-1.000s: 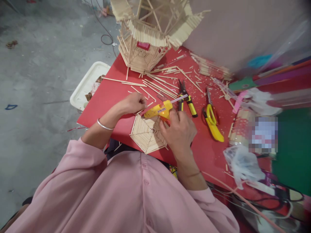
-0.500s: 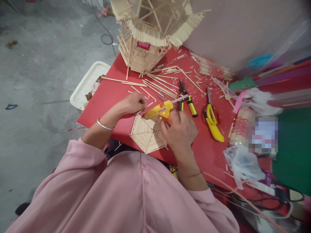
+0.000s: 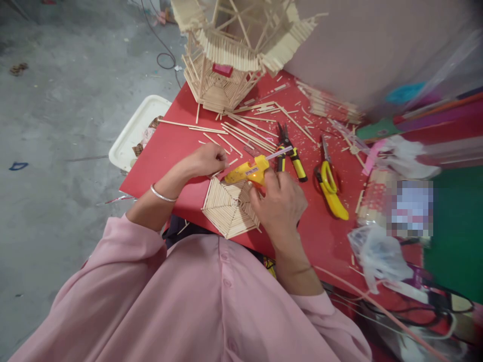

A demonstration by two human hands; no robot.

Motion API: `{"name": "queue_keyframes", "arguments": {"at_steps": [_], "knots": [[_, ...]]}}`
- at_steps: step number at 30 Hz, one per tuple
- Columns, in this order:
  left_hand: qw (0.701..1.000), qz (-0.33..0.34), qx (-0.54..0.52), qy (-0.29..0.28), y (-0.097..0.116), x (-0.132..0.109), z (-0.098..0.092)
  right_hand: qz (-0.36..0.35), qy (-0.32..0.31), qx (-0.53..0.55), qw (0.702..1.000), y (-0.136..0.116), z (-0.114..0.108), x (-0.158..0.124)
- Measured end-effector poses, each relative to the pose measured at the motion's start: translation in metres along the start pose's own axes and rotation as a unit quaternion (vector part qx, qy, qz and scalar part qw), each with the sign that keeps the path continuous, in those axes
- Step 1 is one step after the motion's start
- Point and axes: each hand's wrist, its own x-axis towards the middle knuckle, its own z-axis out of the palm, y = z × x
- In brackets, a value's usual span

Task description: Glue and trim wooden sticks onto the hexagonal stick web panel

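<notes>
A yellow hot glue gun (image 3: 247, 172) is gripped in my right hand (image 3: 281, 201), a clear glue stick poking out of its back end. Its nozzle points left, over the upper edge of a flat web-patterned panel (image 3: 230, 211) made of thin wooden sticks. My left hand (image 3: 207, 160) is closed just above the panel's upper left edge, close to the nozzle. A stick end shows under those fingers, but what they pinch is hidden. The panel lies at the front edge of the red table (image 3: 162, 151).
A tiered wooden-stick model (image 3: 222, 85) stands at the back. Loose sticks (image 3: 249, 131) and scraps lie in front of it. Black-and-yellow pliers (image 3: 296, 156) and yellow-handled scissors (image 3: 331, 188) lie to the right, then plastic bags (image 3: 377, 251) and cords. A white stool (image 3: 124, 136) stands left.
</notes>
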Motion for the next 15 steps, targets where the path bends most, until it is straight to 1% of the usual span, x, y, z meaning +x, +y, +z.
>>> {"name": "queue_keyframes", "arguments": {"at_steps": [5, 9, 15], "knots": [[1.0, 0.005, 0.009, -0.003, -0.0008, 0.0001, -0.0005, -0.008, 0.015, -0.013, 1.0, 0.0015, 0.0016, -0.0014], [0.999, 0.016, 0.035, -0.006, -0.0025, 0.0003, -0.0017, 0.004, 0.002, 0.0, 1.0, 0.0026, 0.0017, -0.0016], [0.995, 0.061, 0.075, 0.028, -0.0039, 0.0035, -0.0011, 0.009, 0.006, 0.003, 1.0, 0.0054, 0.002, -0.0027]]}}
